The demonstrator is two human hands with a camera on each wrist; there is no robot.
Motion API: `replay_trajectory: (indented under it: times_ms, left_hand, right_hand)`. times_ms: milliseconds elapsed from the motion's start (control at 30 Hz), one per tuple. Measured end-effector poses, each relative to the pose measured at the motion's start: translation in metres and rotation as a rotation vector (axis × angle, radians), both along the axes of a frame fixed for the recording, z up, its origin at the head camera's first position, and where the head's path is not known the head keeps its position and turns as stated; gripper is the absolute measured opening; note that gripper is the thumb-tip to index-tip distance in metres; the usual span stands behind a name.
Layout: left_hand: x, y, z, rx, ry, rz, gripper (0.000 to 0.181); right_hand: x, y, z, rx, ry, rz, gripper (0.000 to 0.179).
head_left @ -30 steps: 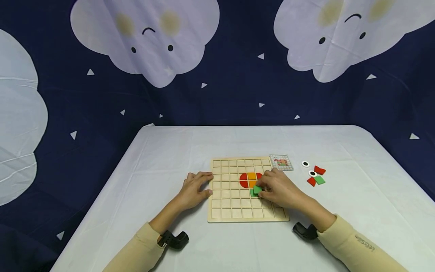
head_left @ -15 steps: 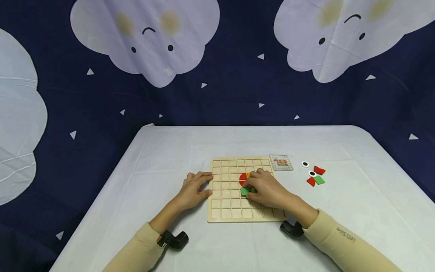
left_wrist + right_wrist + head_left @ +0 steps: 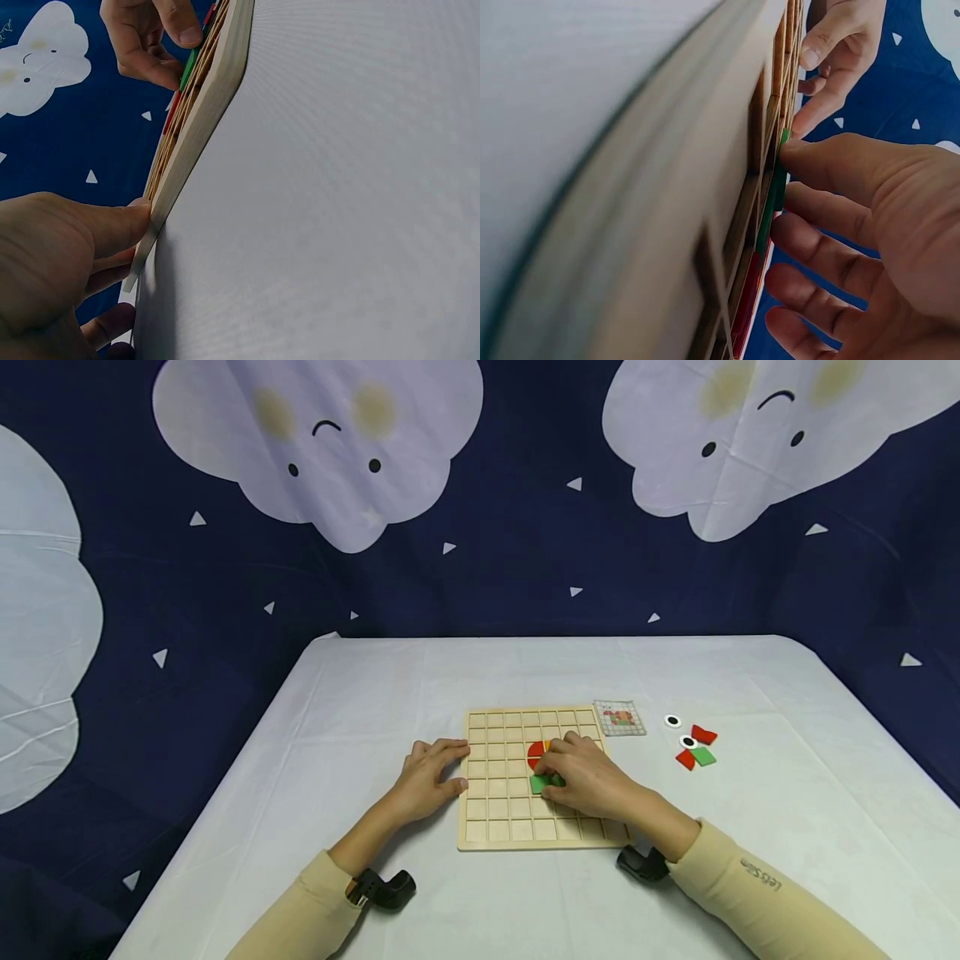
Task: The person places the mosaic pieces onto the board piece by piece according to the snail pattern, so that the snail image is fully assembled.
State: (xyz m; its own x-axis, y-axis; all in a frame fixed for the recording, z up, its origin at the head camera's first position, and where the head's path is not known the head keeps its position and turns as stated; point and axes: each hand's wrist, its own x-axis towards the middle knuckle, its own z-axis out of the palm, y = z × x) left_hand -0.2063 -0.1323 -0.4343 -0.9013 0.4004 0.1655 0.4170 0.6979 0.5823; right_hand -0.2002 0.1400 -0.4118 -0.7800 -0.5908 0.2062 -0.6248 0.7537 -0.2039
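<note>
A wooden grid board lies on the white table in the head view. My right hand is over the middle of it, thumb and fingertips pinching a green square tile at a cell. Another green piece and part of the red tiles and orange ones lie under or behind that hand. In the right wrist view, the thumb presses on the green tile. My left hand rests against the board's left edge, fingers spread. The left wrist view shows its thumb touching the board's rim.
Right of the board lie two white eye discs, a red bow-shaped piece, a red quarter piece and a green tile. A pattern card sits by the board's back right corner.
My right hand has moved left across the board with the green tile, into the neighbouring cell, and has since nearly stayed put. The left hand has not moved.
</note>
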Motion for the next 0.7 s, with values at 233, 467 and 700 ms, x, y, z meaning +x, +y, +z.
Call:
replay_trajectory:
  times_ms: [233,467,700]
  left_hand:
    - [-0.0002,0.0002,0.0004,-0.005,0.004,0.004,0.048]
    - [0.0,0.0003,0.0006,-0.003,0.002,0.006,0.048]
    - [0.001,0.0001,0.0008,0.001,-0.006,0.012,0.049]
  right_hand:
    - [0.0007,-0.0006,0.0001,0.002,0.006,0.011,0.02]
    - [0.0013,-0.0034,0.0,0.007,0.009,0.011,0.02]
    - [-0.0002,0.0018,0.0015,-0.007,0.001,-0.019,0.022]
